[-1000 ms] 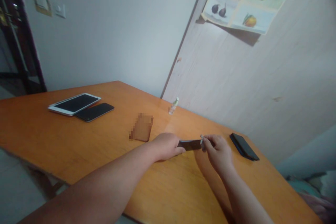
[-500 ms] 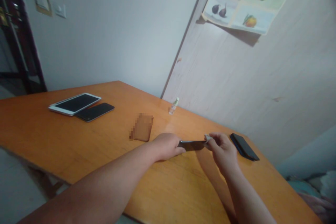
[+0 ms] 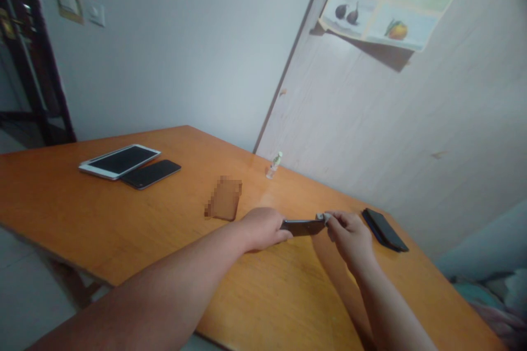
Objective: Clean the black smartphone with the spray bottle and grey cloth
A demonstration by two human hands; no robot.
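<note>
My left hand [image 3: 265, 228] is closed around the left end of a dark smartphone [image 3: 303, 227], held nearly edge-on above the table. At the phone's right end, my right hand [image 3: 349, 233] pinches a small crumpled whitish tissue [image 3: 321, 218] against its edge. Whether it is paper or cloth is too small to tell. The phone's upper face is mostly turned out of sight.
The orange wooden table [image 3: 263, 296] bears a white-framed tablet [image 3: 123, 160], a black phone [image 3: 153, 174], a partly pixelated flat brownish item [image 3: 225, 200], a small clear bottle [image 3: 274, 165] and a black wallet-like case [image 3: 386, 230]. A wall [image 3: 185, 49] stands behind.
The tissue in my right hand has shifted slightly and now shows more over the phone's top right edge. My left hand keeps its hold; the view has moved a little.
</note>
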